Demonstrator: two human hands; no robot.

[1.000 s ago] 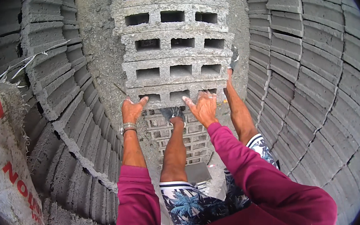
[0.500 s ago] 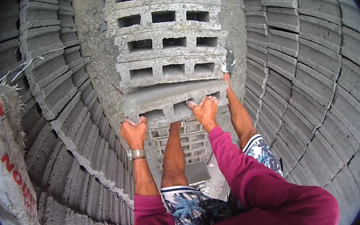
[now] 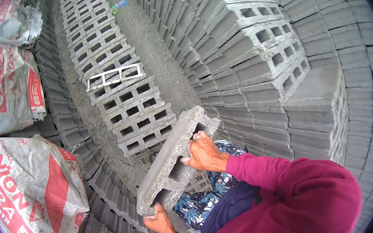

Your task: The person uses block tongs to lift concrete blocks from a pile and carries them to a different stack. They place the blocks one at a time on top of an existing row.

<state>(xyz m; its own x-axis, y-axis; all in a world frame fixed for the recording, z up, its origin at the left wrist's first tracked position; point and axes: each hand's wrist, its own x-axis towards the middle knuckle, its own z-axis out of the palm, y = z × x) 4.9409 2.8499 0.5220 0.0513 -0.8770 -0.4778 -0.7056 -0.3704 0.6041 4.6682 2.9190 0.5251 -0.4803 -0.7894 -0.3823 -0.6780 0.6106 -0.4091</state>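
A grey hollow concrete block (image 3: 176,154) with three openings is held up in front of my body, tilted so its right end is higher and farther away. My left hand (image 3: 160,221), with a watch on the wrist, grips the lower near end, its fingers hooked into the end opening. My right hand (image 3: 206,153) grips the upper part, fingers tucked into the openings there. Beyond the held block, a row of similar blocks (image 3: 121,106) runs away from me along the ground, hollows facing up.
Tall stacks of blocks (image 3: 238,87) rise on the right, with a lower step of blocks (image 3: 316,85) nearer me. Another stacked wall (image 3: 98,172) runs along the left. Printed cement sacks (image 3: 34,193) lie on top of it. Gravelly ground (image 3: 156,51) shows between the rows.
Both hands have lifted the block off the near end of the row toward my body, and it has turned from level to slanted. My view has swung, bringing more sacks and the longer row into sight.
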